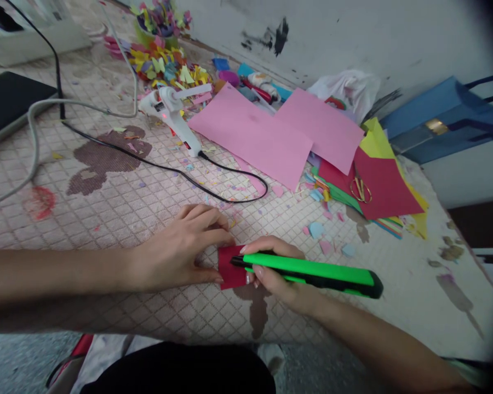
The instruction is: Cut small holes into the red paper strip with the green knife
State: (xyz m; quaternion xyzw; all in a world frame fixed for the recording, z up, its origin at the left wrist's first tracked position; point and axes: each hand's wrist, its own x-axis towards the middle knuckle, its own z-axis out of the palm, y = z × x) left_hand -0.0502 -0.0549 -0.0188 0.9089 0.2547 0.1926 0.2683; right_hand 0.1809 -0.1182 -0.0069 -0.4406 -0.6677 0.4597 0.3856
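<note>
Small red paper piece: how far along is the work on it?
Done: colorful cut paper shapes lie piled at the back. In progress: the right hand holds a green utility knife over the small red paper piece, left hand at its edge. Perhaps left: the pink sheets, which look whole.

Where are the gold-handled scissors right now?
In the head view, the scissors lie toward the right, on the red paper, just beside the pink sheets.

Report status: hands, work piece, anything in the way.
Right hand gripping green-and-black plastic cutter, tip over small red paper piece. Left hand at the paper's left edge. White plastic glue gun and its black cable beyond, clear of hands.
</note>
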